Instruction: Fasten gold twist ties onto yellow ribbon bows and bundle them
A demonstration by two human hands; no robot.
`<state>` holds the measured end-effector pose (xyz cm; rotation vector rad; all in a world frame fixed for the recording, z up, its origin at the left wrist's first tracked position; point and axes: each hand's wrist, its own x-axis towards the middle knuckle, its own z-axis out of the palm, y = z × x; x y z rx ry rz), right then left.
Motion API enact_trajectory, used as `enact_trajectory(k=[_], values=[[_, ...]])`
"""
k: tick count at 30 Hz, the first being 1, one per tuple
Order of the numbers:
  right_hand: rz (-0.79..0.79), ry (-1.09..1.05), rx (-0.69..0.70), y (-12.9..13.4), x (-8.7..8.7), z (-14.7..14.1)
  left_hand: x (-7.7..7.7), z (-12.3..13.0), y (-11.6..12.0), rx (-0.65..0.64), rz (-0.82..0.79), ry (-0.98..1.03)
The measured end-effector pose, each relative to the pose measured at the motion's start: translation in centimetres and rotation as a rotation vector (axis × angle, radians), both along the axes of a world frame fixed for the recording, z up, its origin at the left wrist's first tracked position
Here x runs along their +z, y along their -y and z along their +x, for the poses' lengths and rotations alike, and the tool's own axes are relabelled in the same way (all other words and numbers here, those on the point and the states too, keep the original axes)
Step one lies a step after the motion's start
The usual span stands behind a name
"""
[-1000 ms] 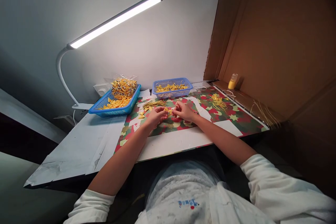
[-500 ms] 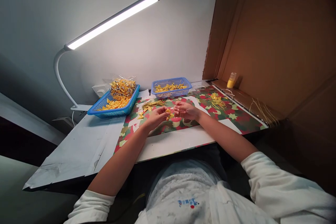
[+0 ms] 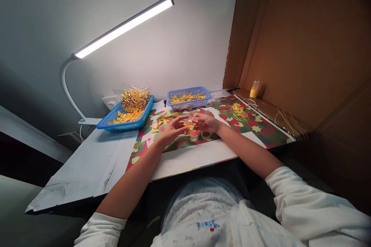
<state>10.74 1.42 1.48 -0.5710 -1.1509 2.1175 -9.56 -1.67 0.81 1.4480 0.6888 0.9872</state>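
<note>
A small yellow bow (image 3: pixel 189 126) is between my two hands, above the patterned sheet. My left hand (image 3: pixel 173 131) has its fingers spread, with the fingertips close to the bow's left side. My right hand (image 3: pixel 205 122) is pinched on a thin gold tie (image 3: pixel 197 113) that sticks up from its fingertips, beside the bow. Just beyond my left hand lies a bundle of gold ties (image 3: pixel 167 116), with a few loose yellow bows (image 3: pixel 155 129) at its left. Whether the bow hangs on the tie is too small to tell.
A blue basket (image 3: pixel 124 125) of yellow bows stands at the left, and a purple-blue basket (image 3: pixel 189 104) of tied pieces at the back. Tied yellow pieces (image 3: pixel 239 112) lie right. A lit lamp (image 3: pixel 124 27), a small bottle (image 3: pixel 254 89) and a cardboard wall (image 3: pixel 301 46) surround the table.
My left hand's fingers have opened from their pinch around the bow. The bow shows more fully near my right fingertips, and the tie now stands upright there.
</note>
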Motion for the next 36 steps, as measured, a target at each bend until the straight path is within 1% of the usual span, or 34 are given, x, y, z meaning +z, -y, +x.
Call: enact_trajectory(k=[4, 9, 12, 14, 16, 18, 19, 21, 23, 25, 27, 30, 33, 36], values=[[0.001, -0.061, -0.005, -0.1, -0.2, -0.1, 0.4, 0.2, 0.2, 0.035, 0.075, 0.007], [0.017, -0.055, -0.054, 0.0, -0.3, -0.3, 0.8, 0.3, 0.6, 0.046, 0.100, -0.068], [0.024, -0.022, -0.082, -0.1, -0.4, -0.3, 0.7, 0.4, 0.6, 0.041, 0.113, -0.105], [0.045, 0.001, -0.097, -0.2, -0.4, -0.3, 0.4, 0.3, 0.4, 0.085, 0.167, -0.148], [0.069, 0.039, -0.127, -0.4, -0.6, -0.4, 0.1, 0.1, 0.1, 0.200, 0.290, -0.255], [0.077, 0.097, -0.196, -0.6, -0.7, -0.6, -0.3, -0.3, -0.2, 0.324, 0.443, -0.415], [0.074, 0.124, -0.244, -0.7, -0.6, -0.6, -0.4, -0.5, -0.4, 0.366, 0.509, -0.500], [0.048, 0.136, -0.351, -1.1, -0.4, -0.4, -0.5, -1.0, -0.7, 0.410, 0.603, -0.652], [-0.007, 0.085, -0.442, -1.6, 0.2, 0.3, -0.6, -1.4, -0.9, 0.430, 0.653, -0.778], [-0.057, 0.003, -0.499, -2.0, 0.8, 1.3, -0.6, -1.6, -0.9, 0.424, 0.678, -0.861], [-0.063, -0.052, -0.528, -2.2, 1.3, 2.4, -0.8, -1.5, -0.8, 0.392, 0.692, -0.892], [-0.013, -0.045, -0.557, -2.4, 1.7, 3.2, -1.0, -1.2, -0.5, 0.318, 0.690, -0.892], [0.063, -0.003, -0.591, -2.8, 1.9, 3.0, -1.2, -0.8, -0.1, 0.252, 0.674, -0.866], [0.139, 0.044, -0.611, -3.8, 3.0, 2.8, -1.1, -0.7, 0.2, 0.234, 0.663, -0.787]])
